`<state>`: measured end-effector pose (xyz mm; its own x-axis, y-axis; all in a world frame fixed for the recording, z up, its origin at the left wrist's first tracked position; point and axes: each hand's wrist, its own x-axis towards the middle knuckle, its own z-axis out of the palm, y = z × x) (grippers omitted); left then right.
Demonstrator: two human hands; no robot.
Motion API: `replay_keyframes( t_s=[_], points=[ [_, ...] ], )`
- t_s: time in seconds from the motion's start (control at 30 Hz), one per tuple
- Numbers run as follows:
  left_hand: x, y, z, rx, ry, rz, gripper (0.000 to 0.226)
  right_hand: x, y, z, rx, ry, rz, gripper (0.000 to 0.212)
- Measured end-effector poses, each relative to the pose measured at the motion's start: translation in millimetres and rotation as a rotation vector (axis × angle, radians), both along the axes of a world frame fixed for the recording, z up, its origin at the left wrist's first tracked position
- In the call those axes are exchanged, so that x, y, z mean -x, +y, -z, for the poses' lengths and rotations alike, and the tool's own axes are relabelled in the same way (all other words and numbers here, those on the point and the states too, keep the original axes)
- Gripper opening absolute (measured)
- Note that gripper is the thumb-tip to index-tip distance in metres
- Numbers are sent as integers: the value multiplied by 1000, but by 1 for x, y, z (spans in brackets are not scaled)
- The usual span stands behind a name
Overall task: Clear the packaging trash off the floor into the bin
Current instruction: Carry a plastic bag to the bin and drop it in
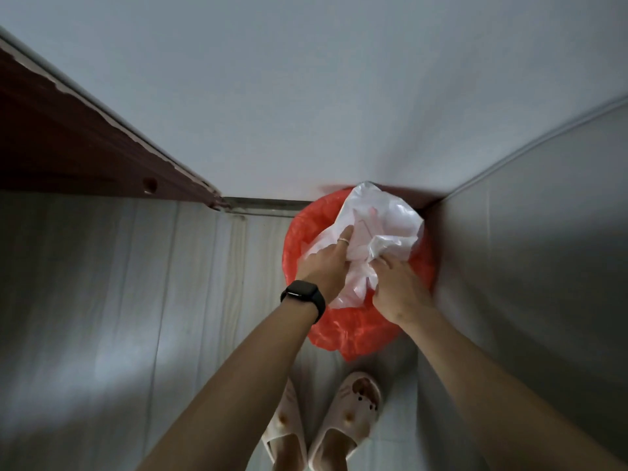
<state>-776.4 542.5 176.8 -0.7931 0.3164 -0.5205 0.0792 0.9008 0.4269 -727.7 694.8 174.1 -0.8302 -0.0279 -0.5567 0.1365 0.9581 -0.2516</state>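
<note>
Both hands are on one bundle of crumpled white plastic wrapping [384, 222], held directly above the mouth of the bin [356, 338].

Left hand [326, 263]: fingers run into the near-left side of the bundle with the thumb below them, and plastic is pinched between. The fingertips are buried in the folds and cannot be seen. There is a ring [344, 240] on one finger and a dark watch [302, 297] on the wrist.

Right hand [397, 290]: fingers are curled round the near-right edge of the bundle and grip it, knuckles uppermost. The two hands are close together, with a strip of plastic hanging down between them.

Most of the bundle billows up and away from the hands, on the far side of the grip. Whether its underside touches the bin's contents cannot be told.

The bin is lined with a red bag [306, 226], which shows all round beneath the hands and spills over the rim on the near side. The bin sits in a corner, against the pale wall [306, 79] beyond the hands and just beside a grey panel [526, 249] to the right of them.

Below the forearms, nearer the person, two pale slippers [346, 416] stand on the light plank floor [119, 300]. Well to the left of the grip is the edge of a dark brown door [68, 147].
</note>
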Motion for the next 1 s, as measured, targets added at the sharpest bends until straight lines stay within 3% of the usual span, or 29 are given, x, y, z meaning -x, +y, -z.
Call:
replay_keyframes(
  t_s=[0.17,0.33,0.47,0.6,0.7,0.8,0.87,1.0],
  points=[
    [6,-1,38,45,-52,160,75,17,-1,33,-146,-164,-154,61],
    [5,-1,78,204,-12,358,84,28,-10,69,-124,-283,-186,56],
    [2,4,78,211,-4,330,82,24,-7,68,-88,-176,-178,45],
    [-6,-11,48,145,120,267,81,7,-4,36,-136,109,-94,40],
    [-9,-22,39,128,45,344,97,-3,-5,30,-142,253,35,50],
    [-3,-19,54,188,-21,391,107,-6,-10,45,-84,227,65,80],
    [1,-9,66,234,-34,400,103,-2,-14,62,20,134,71,98],
    [10,8,98,303,-110,395,80,20,-16,108,-13,-20,-44,94]
  ],
)
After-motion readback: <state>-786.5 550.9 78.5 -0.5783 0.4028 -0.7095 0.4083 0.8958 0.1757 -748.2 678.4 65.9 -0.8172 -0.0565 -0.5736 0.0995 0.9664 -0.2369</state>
